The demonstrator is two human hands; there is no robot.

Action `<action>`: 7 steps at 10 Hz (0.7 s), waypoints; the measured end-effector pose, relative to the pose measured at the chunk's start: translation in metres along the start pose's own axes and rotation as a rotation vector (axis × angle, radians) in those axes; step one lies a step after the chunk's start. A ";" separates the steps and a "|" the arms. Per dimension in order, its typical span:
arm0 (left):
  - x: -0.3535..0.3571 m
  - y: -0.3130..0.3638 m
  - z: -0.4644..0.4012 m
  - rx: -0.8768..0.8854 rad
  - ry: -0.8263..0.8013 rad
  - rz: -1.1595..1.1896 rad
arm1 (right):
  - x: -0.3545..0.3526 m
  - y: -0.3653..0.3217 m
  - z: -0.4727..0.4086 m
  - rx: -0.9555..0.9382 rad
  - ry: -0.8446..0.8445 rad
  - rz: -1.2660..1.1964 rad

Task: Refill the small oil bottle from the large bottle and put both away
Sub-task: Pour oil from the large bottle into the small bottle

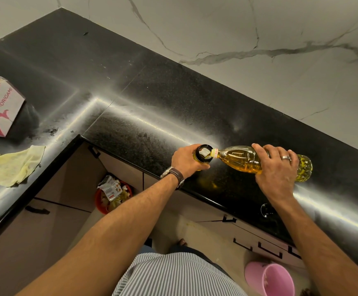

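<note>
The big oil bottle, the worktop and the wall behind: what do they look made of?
The big oil bottle looks like clear thin plastic: the yellow oil shows through its ribbed, moulded wall. The worktop seems polished black speckled stone, perhaps granite, since it mirrors the lights in bright streaks. The wall looks like white marble or marble-look tile, with grey veins and thin joint lines.

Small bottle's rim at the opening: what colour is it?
Black. The small bottle has a black ring round its open mouth, clearest in the head view, held by the left hand.
</note>
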State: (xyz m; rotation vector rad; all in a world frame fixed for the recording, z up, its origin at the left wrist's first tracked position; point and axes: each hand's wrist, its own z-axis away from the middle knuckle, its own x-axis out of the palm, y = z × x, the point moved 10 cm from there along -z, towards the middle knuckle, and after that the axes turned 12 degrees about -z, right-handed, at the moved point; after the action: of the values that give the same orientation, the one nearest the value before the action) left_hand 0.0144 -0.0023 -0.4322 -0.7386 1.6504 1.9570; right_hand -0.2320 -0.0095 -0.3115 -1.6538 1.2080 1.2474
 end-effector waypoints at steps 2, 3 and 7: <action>0.001 -0.001 -0.001 -0.003 -0.001 0.005 | -0.001 -0.001 0.000 -0.004 0.003 0.005; 0.001 -0.001 -0.001 -0.003 -0.005 0.004 | -0.001 -0.001 0.000 -0.007 0.001 0.006; 0.001 0.000 -0.001 0.000 -0.014 0.002 | -0.001 0.000 0.000 -0.007 -0.005 0.024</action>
State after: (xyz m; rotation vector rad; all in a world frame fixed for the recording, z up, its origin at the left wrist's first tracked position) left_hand 0.0140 -0.0028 -0.4328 -0.7222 1.6427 1.9593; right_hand -0.2320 -0.0093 -0.3100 -1.6451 1.2251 1.2706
